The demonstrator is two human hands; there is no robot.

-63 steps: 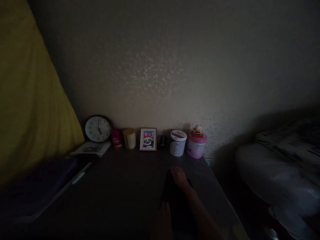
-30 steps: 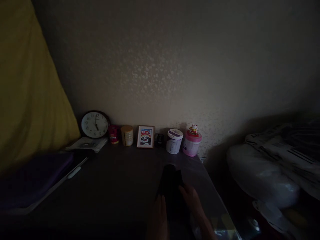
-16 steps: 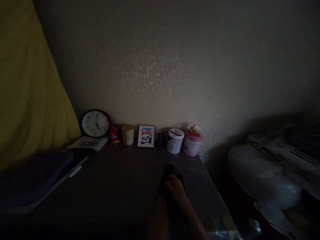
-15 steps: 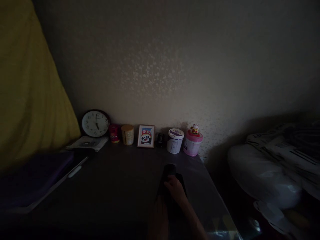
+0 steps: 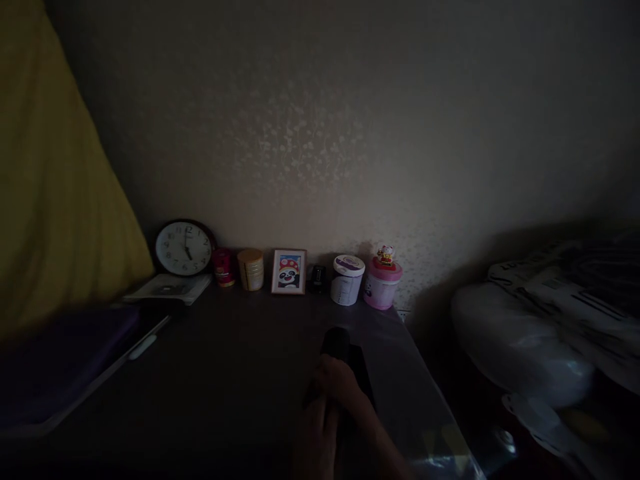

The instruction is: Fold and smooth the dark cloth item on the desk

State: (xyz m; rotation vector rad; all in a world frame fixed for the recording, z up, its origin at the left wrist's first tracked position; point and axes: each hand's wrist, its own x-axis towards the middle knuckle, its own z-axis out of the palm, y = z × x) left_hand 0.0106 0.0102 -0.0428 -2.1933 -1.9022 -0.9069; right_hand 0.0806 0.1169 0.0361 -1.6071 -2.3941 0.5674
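The room is very dim. A dark, long thing (image 5: 338,344), perhaps folded cloth, lies on the dark table (image 5: 225,373) near its right edge. My right hand (image 5: 344,385) rests on top of it with the fingers bent over it. My left hand (image 5: 316,430) lies at its left side, fingers stretched forward and touching it. What the dark thing is cannot be made out.
Along the wall stand a round clock (image 5: 184,248), a red tin (image 5: 223,267), a gold tin (image 5: 251,269), a framed panda picture (image 5: 289,271), a white tub (image 5: 347,280) and a pink tub (image 5: 382,287). A yellow curtain (image 5: 55,220) hangs left. A pale bundle (image 5: 520,340) lies right.
My right hand has drawn back from the far end of the dark thing toward me, and both hands now sit close together on its near part. The view shifted slightly.
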